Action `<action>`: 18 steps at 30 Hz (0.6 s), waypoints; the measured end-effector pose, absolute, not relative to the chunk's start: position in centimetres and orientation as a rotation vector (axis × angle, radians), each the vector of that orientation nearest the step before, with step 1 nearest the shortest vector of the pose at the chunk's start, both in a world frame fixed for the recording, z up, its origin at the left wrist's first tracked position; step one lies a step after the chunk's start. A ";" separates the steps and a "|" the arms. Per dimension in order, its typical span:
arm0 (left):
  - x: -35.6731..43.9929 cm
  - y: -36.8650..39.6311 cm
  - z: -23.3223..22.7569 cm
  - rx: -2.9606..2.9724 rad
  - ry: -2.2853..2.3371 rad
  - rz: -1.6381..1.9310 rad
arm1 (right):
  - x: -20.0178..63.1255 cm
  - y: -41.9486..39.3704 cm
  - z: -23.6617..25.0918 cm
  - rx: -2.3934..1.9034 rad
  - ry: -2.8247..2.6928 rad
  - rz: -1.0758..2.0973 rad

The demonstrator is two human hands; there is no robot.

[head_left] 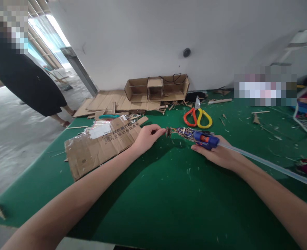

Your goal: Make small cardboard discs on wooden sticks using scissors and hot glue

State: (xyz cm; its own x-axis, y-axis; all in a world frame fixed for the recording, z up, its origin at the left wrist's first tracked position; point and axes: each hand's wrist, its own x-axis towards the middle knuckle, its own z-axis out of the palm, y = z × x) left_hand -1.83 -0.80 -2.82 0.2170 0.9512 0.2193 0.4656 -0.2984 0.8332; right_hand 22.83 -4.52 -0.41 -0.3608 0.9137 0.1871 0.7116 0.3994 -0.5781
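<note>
My right hand (218,154) is wrapped round a blue hot glue gun (206,140), its front crusted with glue and scraps. A long clear glue stick (270,167) runs out of its back toward the right. Between thumb and fingers, my left hand (148,136) pinches a small brown round piece (168,132), perhaps of layered cardboard. The gun's nozzle points left at this piece; whether they touch I cannot tell. Just beyond the gun lie scissors (198,116) with one red and one yellow handle.
A printed flattened cardboard box (103,144) lies left of my left hand. Against the wall stands an open cardboard tray (137,91) with cardboard sheets (109,100) beside it. Scraps litter the green tabletop (163,205). A person in dark clothing (31,73) stands at the left.
</note>
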 end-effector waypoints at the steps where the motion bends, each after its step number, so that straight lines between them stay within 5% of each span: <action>1: -1.8 -0.8 -2.8 1.862 1.314 0.997 | 22.9 -4.5 -0.4 -1.374 -2.188 0.567; 18: -1.7 -0.8 -2.6 1.818 1.338 0.969 | 23.3 -4.7 0.1 -1.410 -2.213 0.792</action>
